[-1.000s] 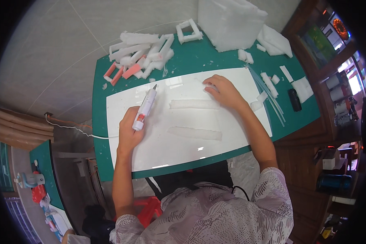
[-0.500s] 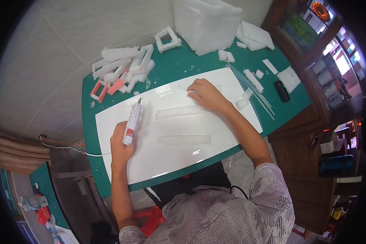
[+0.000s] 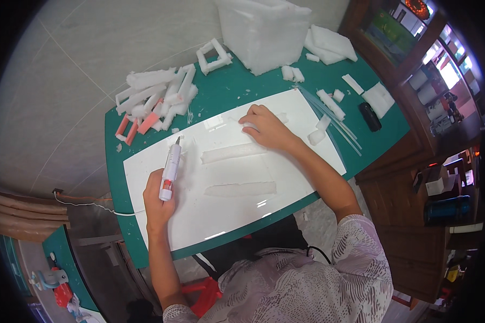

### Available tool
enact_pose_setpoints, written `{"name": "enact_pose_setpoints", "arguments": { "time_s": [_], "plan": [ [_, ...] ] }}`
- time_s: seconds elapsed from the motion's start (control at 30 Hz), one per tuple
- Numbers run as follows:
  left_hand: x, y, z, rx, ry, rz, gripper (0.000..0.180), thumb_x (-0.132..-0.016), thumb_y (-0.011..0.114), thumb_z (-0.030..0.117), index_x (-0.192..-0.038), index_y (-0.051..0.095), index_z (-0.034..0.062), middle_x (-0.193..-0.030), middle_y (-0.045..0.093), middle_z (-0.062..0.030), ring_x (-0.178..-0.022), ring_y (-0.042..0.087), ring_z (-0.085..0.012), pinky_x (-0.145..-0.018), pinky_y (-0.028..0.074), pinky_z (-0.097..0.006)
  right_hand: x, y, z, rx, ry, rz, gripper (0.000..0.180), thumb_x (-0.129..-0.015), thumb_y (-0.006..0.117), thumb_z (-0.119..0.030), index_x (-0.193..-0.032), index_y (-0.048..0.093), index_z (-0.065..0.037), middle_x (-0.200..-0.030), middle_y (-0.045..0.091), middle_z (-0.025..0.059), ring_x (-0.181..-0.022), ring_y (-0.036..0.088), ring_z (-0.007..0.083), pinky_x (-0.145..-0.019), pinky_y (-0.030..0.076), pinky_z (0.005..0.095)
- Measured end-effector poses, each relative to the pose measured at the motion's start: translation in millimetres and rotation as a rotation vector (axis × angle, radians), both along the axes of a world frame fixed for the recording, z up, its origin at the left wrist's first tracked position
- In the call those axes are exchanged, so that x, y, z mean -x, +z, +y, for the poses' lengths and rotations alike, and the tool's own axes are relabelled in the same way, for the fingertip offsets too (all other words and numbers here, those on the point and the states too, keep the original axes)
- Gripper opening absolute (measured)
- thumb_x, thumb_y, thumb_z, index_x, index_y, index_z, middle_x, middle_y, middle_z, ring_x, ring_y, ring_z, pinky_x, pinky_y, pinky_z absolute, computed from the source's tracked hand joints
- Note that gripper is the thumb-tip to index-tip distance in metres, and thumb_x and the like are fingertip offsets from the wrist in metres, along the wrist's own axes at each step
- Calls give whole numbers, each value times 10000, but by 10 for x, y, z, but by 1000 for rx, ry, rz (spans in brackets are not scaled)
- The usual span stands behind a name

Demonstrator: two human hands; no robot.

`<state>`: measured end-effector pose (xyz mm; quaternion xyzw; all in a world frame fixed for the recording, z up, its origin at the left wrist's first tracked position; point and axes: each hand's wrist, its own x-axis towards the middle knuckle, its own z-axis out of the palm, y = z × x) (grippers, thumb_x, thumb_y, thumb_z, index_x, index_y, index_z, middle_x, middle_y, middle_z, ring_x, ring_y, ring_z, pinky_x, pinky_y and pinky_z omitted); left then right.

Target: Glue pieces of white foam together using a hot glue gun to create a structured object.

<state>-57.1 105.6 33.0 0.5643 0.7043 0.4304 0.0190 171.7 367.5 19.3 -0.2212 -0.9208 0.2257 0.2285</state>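
Note:
My left hand is closed around a white hot glue gun, its nozzle pointing away over the left part of a glossy white board. Near the board's far edge, my right hand curls its fingers down on a white foam strip. Most of that strip is hidden under the hand, and only a bit shows beyond the knuckles. Nearer to me, a second foam strip and a third, flatter strip lie roughly parallel across the board.
A pile of white and pink foam pieces lies at the far left of the green table. Behind stand a foam frame and a large foam block. Clear glue sticks and a black case lie right. A white cord trails left.
My left hand and the glue gun have shifted slightly toward me. The right hand stays on the strip, its fingers a little more curled. The whole view has tilted slightly.

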Motion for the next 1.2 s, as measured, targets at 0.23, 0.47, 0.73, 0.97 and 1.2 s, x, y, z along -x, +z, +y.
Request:
{"name": "enact_pose_setpoints", "arguments": {
  "time_s": [0.23,0.47,0.73,0.97,1.2],
  "plan": [
    [29,-17,-11,-19,7,-1,342,-731,539,-72,-1064,595,-23,-956,613,-184,-803,615,-355,-732,494,-341,13,-39,113,108,28,69,214,-904,593,-67,-1092,685,-26,-1007,629,160,-953,599,318,-869,470,367],
    [53,-36,-25,-29,-32,-18,300,-774,574,-18,-1073,594,-19,-995,619,-205,-846,627,-413,-741,512,-375,-5,90,48,194,76,-52,217,-899,563,-49,-1074,688,-16,-1015,652,172,-966,608,339,-881,475,385],
    [52,-27,-35,-23,-43,-13,294,-776,619,14,-1067,593,-9,-1033,629,-199,-883,638,-418,-754,528,-388,-59,155,63,251,4,-70,223,-891,563,-45,-1072,690,-22,-1001,668,167,-901,625,313,-838,495,360],
    [71,-48,-37,-37,-49,17,325,-756,634,18,-1077,592,-5,-1044,631,-189,-887,645,-405,-758,533,-391,-61,111,66,270,-23,-107,327,-897,564,-41,-1219,619,-25,-983,656,173,-879,607,312,-833,484,370],
    [58,-32,-27,-39,-54,15,311,-763,631,15,-1070,591,-6,-1031,627,-193,-877,638,-409,-747,528,-385,-62,55,72,218,-43,-124,368,-896,552,4,-1260,600,-28,-1040,654,159,-897,606,272,-859,479,335]
  ]
}}
